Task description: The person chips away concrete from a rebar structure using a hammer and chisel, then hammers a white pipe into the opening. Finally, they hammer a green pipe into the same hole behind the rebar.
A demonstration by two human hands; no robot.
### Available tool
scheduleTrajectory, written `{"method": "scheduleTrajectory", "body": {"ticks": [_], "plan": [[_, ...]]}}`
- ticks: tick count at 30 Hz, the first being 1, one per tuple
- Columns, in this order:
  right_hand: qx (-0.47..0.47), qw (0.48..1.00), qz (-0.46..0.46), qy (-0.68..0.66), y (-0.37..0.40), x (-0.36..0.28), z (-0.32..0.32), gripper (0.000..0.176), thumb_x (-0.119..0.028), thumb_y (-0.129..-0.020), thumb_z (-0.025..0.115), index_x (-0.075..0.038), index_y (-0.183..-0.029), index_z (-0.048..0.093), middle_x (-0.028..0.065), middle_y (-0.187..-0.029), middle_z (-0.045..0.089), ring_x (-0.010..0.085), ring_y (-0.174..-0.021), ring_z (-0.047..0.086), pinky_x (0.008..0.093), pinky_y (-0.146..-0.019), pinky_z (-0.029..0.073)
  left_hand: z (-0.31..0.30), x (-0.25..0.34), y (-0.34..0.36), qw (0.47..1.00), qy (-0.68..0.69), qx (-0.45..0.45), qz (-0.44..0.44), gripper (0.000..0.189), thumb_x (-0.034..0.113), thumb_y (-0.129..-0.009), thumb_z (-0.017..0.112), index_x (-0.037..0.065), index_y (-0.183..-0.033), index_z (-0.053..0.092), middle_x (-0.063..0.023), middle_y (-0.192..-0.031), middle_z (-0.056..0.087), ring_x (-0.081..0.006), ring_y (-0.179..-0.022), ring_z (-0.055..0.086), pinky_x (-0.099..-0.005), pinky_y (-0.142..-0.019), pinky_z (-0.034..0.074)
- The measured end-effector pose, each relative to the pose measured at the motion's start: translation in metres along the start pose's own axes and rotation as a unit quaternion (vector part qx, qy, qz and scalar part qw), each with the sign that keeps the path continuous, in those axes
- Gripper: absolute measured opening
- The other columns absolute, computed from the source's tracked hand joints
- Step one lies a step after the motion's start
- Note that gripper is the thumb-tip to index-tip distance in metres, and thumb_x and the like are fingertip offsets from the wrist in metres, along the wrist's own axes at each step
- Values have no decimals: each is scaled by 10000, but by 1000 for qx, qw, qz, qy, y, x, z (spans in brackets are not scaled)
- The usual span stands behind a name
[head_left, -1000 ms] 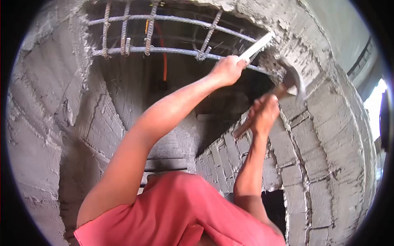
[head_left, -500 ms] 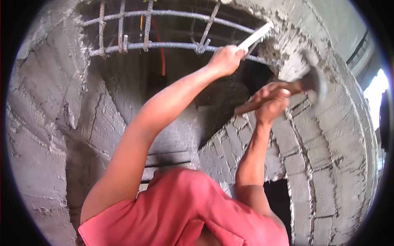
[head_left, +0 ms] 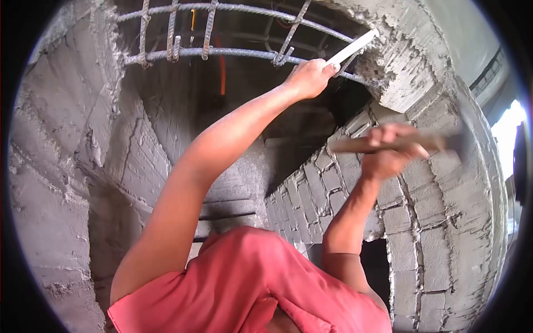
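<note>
My left hand (head_left: 311, 79) is closed around a pale, straight chisel (head_left: 353, 48), which slants up and to the right. Its far end meets the rough broken concrete edge (head_left: 383, 55) at the upper right of the opening. Lower and to the right, my right hand (head_left: 391, 152) grips a hammer (head_left: 350, 146) by its wooden handle. Motion smears the hammer's head, which is out to the right in front of the brickwork, apart from the chisel.
Curved steel rebar (head_left: 233, 53) with tied cross bars spans the dark opening beyond my left hand. An orange strip (head_left: 222, 77) hangs behind it. Mortared bricks (head_left: 402, 227) curve along the right, and a plastered grey wall (head_left: 47, 183) stands at the left.
My right hand has swung the hammer to the right and slightly down, farther from the chisel. My left hand keeps its hold on the chisel, while the view has shifted slightly.
</note>
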State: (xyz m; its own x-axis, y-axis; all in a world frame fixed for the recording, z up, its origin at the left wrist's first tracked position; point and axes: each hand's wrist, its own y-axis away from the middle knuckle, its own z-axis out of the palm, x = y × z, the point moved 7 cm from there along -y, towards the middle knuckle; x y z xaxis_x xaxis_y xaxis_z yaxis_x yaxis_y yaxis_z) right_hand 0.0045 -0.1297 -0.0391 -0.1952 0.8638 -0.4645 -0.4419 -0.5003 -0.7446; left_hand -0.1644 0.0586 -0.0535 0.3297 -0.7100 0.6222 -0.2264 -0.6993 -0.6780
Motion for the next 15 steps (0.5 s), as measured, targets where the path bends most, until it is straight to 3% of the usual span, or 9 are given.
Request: {"method": "scheduleTrajectory", "body": {"ticks": [1,3,6,7,8,9,10,13,15], "plan": [[-34,991,-108,-74,-5,-30,3,569,-654,-967,437,-101,-866,528,65,-661,483,176,-498,480,331,-502,490,3,-1,7,1000,7,-5,-1,654,600,-998,390,-1,-902,628,-254,-822,641,-481,-864,607,-530,-717,464],[-79,947,-300,-82,-7,-92,29,529,-634,-966,443,-118,-905,541,40,-680,486,177,-527,485,331,-518,491,0,0,11,999,5,-13,-36,658,603,-999,384,0,-888,622,-252,-818,639,-482,-853,605,-532,-709,464],[-117,938,-322,-47,-33,-49,0,460,-559,-994,439,-118,-917,548,37,-696,513,179,-496,474,333,-500,482,3,-1,11,999,-2,-10,-40,635,582,-1003,394,5,-890,633,-252,-827,646,-477,-864,616,-531,-714,472],[-72,988,-109,79,-36,11,11,434,-514,-1017,426,-119,-857,513,27,-655,494,162,-462,445,307,-459,434,4,-1,10,999,-1,-10,-39,635,582,-1003,394,5,-890,633,-252,-827,646,-477,-864,616,-531,-714,472],[-22,974,109,198,-21,66,13,429,-469,-1039,414,-120,-797,478,18,-614,474,146,-428,416,281,-417,386,1,1,8,1000,-4,18,-24,622,570,-1004,400,7,-888,637,-253,-829,646,-478,-868,618,-528,-714,475],[-73,952,269,126,-4,88,9,444,-516,-1029,422,-129,-818,465,-2,-583,431,130,-432,404,258,-399,342,2,2,12,999,-4,40,-13,608,557,-1005,406,9,-886,642,-254,-832,647,-479,-873,620,-526,-714,477],[-95,939,282,172,6,86,-8,480,-582,-1015,402,-127,-880,477,-1,-593,427,136,-435,403,274,-409,357,8,-2,10,998,29,55,24,590,534,-1010,406,14,-879,651,-261,-842,647,-485,-886,618,-528,-715,481],[-21,968,240,73,31,40,-6,597,-722,-925,441,-129,-987,466,15,-661,461,154,-475,430,299,-459,412,-2,5,14,1000,9,27,6,667,597,-997,381,0,-829,625,-273,-803,632,-495,-870,616,-554,-704,476],[-67,996,66,0,6,-5,-6,692,-809,-859,410,-142,-1029,476,22,-676,475,164,-515,476,325,-524,479,4,0,11,999,1,37,3,712,636,-979,389,-19,-807,609,-280,-762,616,-498,-833,617,-563,-682,465]]}}
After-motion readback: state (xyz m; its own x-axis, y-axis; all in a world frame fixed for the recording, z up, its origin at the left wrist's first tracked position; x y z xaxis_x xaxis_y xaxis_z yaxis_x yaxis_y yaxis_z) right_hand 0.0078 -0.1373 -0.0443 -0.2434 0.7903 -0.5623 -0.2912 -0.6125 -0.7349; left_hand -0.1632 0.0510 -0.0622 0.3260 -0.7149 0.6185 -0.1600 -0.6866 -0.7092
